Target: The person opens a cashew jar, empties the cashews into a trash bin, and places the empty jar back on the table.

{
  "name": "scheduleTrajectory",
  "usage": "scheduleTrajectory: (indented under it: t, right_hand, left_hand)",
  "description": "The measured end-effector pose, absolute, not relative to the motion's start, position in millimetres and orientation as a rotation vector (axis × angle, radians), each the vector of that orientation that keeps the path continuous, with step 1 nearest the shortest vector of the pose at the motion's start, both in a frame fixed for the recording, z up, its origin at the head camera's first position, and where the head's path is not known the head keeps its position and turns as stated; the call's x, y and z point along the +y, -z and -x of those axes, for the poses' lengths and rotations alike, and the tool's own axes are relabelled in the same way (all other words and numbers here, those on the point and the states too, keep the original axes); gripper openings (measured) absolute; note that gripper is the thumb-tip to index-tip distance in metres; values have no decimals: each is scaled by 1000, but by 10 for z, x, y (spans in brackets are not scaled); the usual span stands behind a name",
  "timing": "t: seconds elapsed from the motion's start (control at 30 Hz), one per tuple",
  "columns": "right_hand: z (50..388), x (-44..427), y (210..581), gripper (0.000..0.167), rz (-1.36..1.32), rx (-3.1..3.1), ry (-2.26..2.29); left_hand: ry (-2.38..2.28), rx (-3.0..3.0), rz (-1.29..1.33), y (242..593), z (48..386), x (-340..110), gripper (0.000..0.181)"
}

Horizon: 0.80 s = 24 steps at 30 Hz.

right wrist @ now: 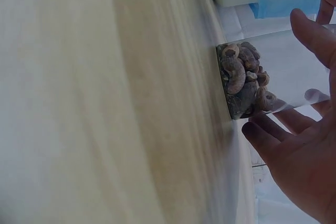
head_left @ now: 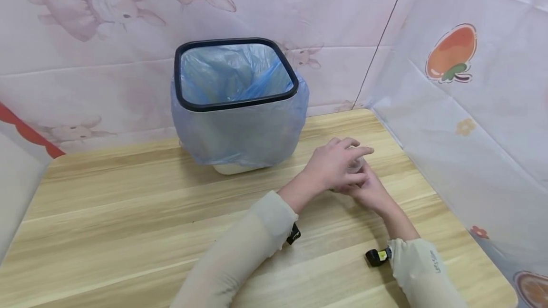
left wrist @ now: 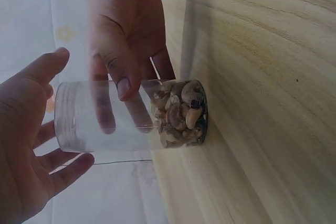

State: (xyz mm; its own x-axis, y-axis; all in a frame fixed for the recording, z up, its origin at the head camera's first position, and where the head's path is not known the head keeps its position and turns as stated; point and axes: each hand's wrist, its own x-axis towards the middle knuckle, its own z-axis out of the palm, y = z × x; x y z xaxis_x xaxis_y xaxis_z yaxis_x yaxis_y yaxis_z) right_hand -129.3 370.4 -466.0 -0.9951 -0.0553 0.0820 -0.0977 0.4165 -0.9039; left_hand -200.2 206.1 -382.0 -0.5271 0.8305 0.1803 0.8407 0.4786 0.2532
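A clear cylindrical jar (left wrist: pixel 79 114) stands on the table, with brown, skin-on cashew nuts (left wrist: pixel 178 114) in its bottom part. In the right wrist view, my right hand (right wrist: pixel 310 156) grips the jar's side, thumb on one face and fingers round the other. My left hand (head_left: pixel 325 165) is over the jar's top in the head view. Its fingers are spread about the ridged rim, and the thumb stands apart from the jar in the left wrist view. No lid shows on the jar. In the head view, the hands hide most of it.
A bin (head_left: pixel 235 132) with a black rim (head_left: pixel 239 106) and a blue translucent bag liner stands at the back of the wooden table (head_left: pixel 120 217). Printed wall sheets (head_left: pixel 441 122) rise behind and along the right edge. A small black wrist camera (head_left: pixel 376 257) hangs by the right sleeve.
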Motion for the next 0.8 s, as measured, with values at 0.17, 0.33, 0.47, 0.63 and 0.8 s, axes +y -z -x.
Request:
scheduleTrajectory:
  t: [0.17,0.33,0.47,0.63,0.8]
  right_hand:
    - [1302,3699,4680,84,-163,-2584,-1719]
    - [1300,3689,4690,81,-139,-2542,-1772]
    - [1299,3676,4685,78,-117,-2546,-1763]
    - [1302,3662,4671,74,-117,-2560,-1763]
    - [1300,3643,4650,71,-142,-2586,-1749]
  left_hand:
    - [412,-2687,1531,3816,2007,2069,57]
    - [441,-2692,1526,3813,2023,2055,54]
    - [472,-2691,1524,3814,2045,2031,52]
    - [508,-2686,1507,3819,2060,1980,46]
    - [536,-2677,1498,3797,2050,1896,39]
